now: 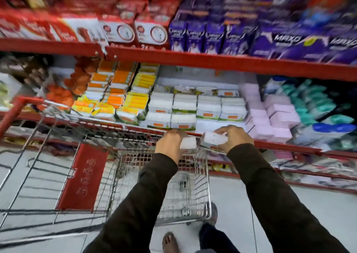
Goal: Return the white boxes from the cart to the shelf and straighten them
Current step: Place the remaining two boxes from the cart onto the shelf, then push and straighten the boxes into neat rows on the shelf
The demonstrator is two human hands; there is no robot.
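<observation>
White boxes [213, 139] gripped in both hands' fingers [222, 131] above the red shelf edge [280, 146], beside a bare gap.

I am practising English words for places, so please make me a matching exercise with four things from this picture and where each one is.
Things:
1. purple boxes
2. pink packs
3. orange and yellow packs
4. white box

Places:
a. in the right hand
b. on the upper shelf
c. left of the white stacks
d. right of the white stacks

Pairs: 1-b, 2-d, 3-c, 4-a
</observation>
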